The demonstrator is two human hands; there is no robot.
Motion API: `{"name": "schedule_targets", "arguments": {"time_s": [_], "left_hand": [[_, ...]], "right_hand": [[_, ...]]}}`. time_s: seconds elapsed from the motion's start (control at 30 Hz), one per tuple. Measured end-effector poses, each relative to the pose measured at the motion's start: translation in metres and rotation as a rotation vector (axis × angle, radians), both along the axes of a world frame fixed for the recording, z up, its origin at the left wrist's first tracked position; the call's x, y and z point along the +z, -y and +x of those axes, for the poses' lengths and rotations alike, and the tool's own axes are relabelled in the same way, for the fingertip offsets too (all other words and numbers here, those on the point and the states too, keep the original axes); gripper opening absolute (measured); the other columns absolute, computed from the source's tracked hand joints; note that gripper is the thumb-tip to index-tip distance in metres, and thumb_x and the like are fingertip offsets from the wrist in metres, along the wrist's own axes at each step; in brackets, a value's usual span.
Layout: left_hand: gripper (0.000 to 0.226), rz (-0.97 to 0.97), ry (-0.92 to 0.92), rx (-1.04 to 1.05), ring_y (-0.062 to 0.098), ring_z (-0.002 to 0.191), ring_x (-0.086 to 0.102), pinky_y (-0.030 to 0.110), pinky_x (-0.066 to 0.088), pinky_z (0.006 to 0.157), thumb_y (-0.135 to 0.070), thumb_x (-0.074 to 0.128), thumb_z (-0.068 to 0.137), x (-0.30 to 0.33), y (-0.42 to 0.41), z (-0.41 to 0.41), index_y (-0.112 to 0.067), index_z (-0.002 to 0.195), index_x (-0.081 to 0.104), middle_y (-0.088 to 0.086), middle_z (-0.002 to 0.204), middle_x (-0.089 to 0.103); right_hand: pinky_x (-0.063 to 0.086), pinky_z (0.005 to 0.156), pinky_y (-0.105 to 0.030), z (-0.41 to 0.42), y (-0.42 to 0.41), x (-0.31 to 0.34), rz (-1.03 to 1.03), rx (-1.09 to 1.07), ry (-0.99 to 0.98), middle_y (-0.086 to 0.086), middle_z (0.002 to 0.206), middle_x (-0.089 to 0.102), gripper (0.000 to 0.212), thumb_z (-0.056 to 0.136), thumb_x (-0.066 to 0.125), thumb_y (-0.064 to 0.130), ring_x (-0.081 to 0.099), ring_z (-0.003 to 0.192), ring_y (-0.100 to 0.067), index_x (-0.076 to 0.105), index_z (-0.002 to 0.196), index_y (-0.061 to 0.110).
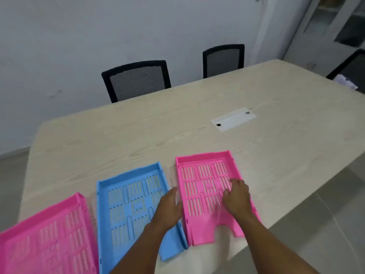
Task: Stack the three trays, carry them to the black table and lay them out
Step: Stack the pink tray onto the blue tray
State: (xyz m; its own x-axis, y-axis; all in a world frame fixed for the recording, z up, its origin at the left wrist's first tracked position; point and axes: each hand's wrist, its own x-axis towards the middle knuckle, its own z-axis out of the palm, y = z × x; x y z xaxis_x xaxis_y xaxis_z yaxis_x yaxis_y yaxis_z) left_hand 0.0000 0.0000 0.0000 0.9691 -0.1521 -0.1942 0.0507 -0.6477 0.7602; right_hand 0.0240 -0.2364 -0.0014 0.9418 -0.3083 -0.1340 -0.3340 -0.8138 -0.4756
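From the head camera we see three slotted trays lying side by side, none stacked, along the near edge of a pale wood-grain table [138,135]: a pink tray on the left [45,236], a blue tray in the middle [128,196], and a second pink tray on the right [205,186]. Our left hand [167,208] reaches across the blue tray's right side, fingers loosely extended and open, its fingertips at the left wall of the right pink tray. Our right hand [237,196] rests over that tray's right portion with fingers curled downward; whether it actually grips the rim we cannot tell. A white cable cover [233,119] sits farther out on the tabletop, and two black mesh-backed chairs [136,80] stand beyond the far edge against a white wall.
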Motion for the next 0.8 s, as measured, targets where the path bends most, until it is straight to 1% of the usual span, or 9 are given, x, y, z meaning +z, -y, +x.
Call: {"name": "schedule_targets", "arguments": {"time_s": [0.07,0.17,0.23,0.3,0.37,0.5,0.57,0.67,0.8], "left_hand": [[0.054,-0.065,0.002,0.010,0.010,0.123,0.045,-0.011,0.022,0.081,-0.010,0.050,0.096,-0.003,0.009,0.001,-0.008,0.147,0.034,-0.009,0.129,0.042],[0.062,-0.012,-0.142,0.039,0.011,0.112,0.050,0.001,0.033,0.073,-0.018,0.051,0.097,-0.007,0.021,0.003,-0.009,0.151,0.023,0.007,0.137,0.052],[0.062,-0.009,-0.202,0.056,0.012,0.103,0.054,0.000,0.039,0.063,-0.020,0.050,0.098,-0.010,0.026,0.007,-0.011,0.152,0.022,0.014,0.137,0.054],[0.060,-0.013,-0.228,0.049,0.018,0.111,0.058,0.013,0.050,0.082,-0.021,0.050,0.097,-0.013,0.030,0.010,-0.011,0.151,0.026,0.016,0.141,0.053],[0.064,-0.027,-0.274,0.045,0.027,0.126,0.054,0.032,0.046,0.102,-0.021,0.050,0.097,-0.015,0.033,0.011,-0.009,0.153,0.021,0.017,0.149,0.046],[0.067,-0.072,-0.328,0.106,0.026,0.119,0.058,0.028,0.045,0.097,-0.022,0.051,0.098,-0.018,0.039,0.012,-0.011,0.154,0.016,0.012,0.149,0.045],[0.064,-0.125,-0.335,0.148,0.027,0.133,0.048,0.040,0.040,0.110,-0.022,0.053,0.097,-0.020,0.040,0.012,-0.014,0.153,0.023,0.010,0.151,0.044],[0.046,-0.282,-0.296,0.197,0.023,0.132,0.051,0.049,0.042,0.110,-0.015,0.054,0.096,-0.015,0.040,0.013,-0.028,0.139,0.043,0.002,0.142,0.054],[0.058,-0.429,-0.204,0.284,0.019,0.137,0.042,0.046,0.036,0.114,-0.017,0.055,0.097,-0.002,0.039,0.022,-0.026,0.151,0.033,-0.005,0.149,0.045]], "right_hand": [[0.043,0.103,-0.045,-0.004,0.014,0.000,-0.005,-0.101,-0.016,-0.022,0.134,0.053,0.054,0.086,0.059,0.008,0.047,0.126,-0.038,0.048,0.137,-0.002],[0.043,0.104,-0.046,-0.011,0.030,-0.008,0.056,-0.172,-0.101,-0.022,0.138,0.050,0.055,0.088,0.056,0.006,0.047,0.129,-0.038,0.042,0.140,-0.003],[0.048,0.101,-0.048,-0.013,0.035,-0.015,0.114,-0.187,-0.127,-0.023,0.134,0.053,0.050,0.089,0.053,0.005,0.053,0.124,-0.039,0.044,0.137,-0.003],[0.050,0.096,-0.048,-0.013,0.037,-0.020,0.150,-0.200,-0.121,-0.022,0.131,0.054,0.046,0.089,0.052,0.003,0.057,0.118,-0.040,0.046,0.134,-0.002],[0.052,0.093,-0.046,-0.013,0.038,-0.024,0.155,-0.218,-0.109,-0.020,0.128,0.055,0.045,0.089,0.053,0.001,0.059,0.115,-0.040,0.046,0.133,0.000],[0.053,0.091,-0.046,-0.009,0.039,-0.027,0.164,-0.262,-0.138,-0.019,0.122,0.058,0.042,0.086,0.053,-0.002,0.061,0.109,-0.039,0.050,0.128,0.000],[0.055,0.087,-0.045,-0.006,0.041,-0.028,0.168,-0.293,-0.124,-0.019,0.116,0.062,0.037,0.085,0.052,-0.003,0.063,0.104,-0.038,0.055,0.122,0.000],[0.056,0.077,-0.044,-0.001,0.045,-0.022,0.126,-0.324,-0.064,-0.016,0.106,0.063,0.024,0.086,0.052,0.001,0.064,0.092,-0.036,0.059,0.109,0.001],[0.055,0.070,-0.042,0.015,0.045,-0.008,0.065,-0.358,0.036,-0.012,0.100,0.061,0.010,0.091,0.054,0.012,0.062,0.081,-0.030,0.057,0.099,0.006]]}}
